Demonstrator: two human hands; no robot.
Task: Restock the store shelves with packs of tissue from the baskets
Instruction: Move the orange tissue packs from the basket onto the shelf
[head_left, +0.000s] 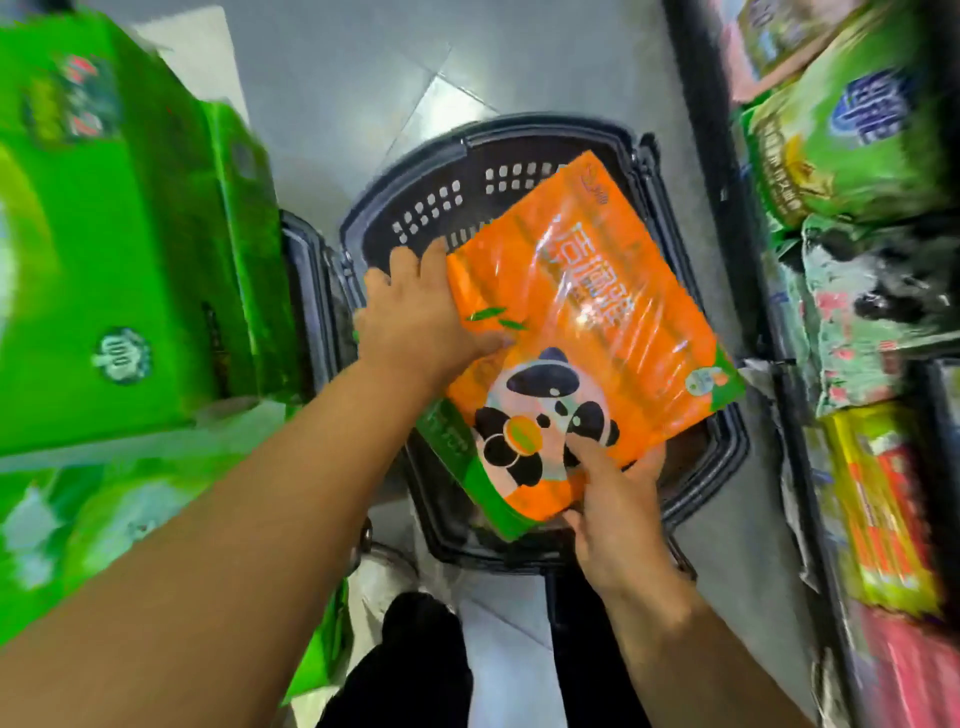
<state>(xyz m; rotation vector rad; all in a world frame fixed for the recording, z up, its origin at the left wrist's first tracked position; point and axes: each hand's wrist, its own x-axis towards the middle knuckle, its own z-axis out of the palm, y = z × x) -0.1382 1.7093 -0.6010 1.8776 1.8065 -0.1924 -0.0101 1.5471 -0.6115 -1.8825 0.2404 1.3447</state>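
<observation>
- orange pack (582, 332): large white Chinese characters, too smeared by glare to read.
- green box (130, 260): round badge, apparently "100".
- green pack (852, 130): blue logo, illegible.

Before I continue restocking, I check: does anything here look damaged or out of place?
The black-and-white pack on the right shelf looks crumpled, its wrap wrinkled; blur hides detail. The orange pack, held over the basket, looks intact.

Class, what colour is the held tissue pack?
The pack is orange with a panda print; head view.
</observation>
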